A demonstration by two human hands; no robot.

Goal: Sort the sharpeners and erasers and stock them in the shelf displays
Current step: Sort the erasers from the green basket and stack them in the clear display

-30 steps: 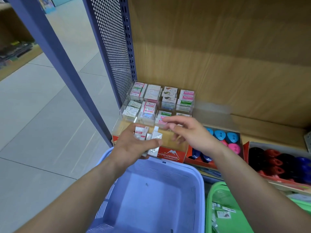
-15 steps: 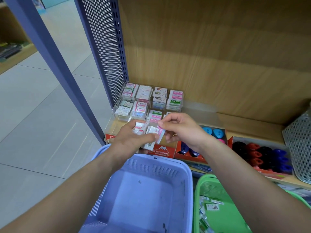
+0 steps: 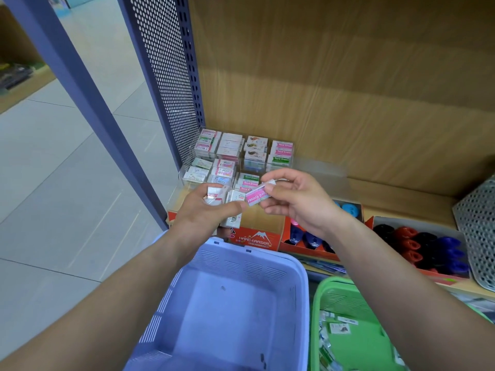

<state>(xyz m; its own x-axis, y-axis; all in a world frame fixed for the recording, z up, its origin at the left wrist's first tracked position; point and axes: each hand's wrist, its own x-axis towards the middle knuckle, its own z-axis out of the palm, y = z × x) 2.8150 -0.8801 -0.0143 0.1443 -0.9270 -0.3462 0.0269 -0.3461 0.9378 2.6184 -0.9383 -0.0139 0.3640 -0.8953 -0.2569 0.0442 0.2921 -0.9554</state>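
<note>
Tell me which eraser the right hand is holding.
The pink-labelled eraser, pinched in the right hand; the erasers gripped by the left hand have mostly white wrappers.

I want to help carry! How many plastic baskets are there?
2. The blue basket sits in the middle, in front of the shelf. The green basket is on its right, partly cut off by the picture's edge.

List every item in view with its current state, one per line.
left hand, grips several small erasers.
right hand, pinches a pink eraser.
pink eraser, tilted, label facing up.
blue basket, almost empty.
green basket, holds loose packets.
Hard Eraser box, open-topped.
sharpener tray, filled.
</note>
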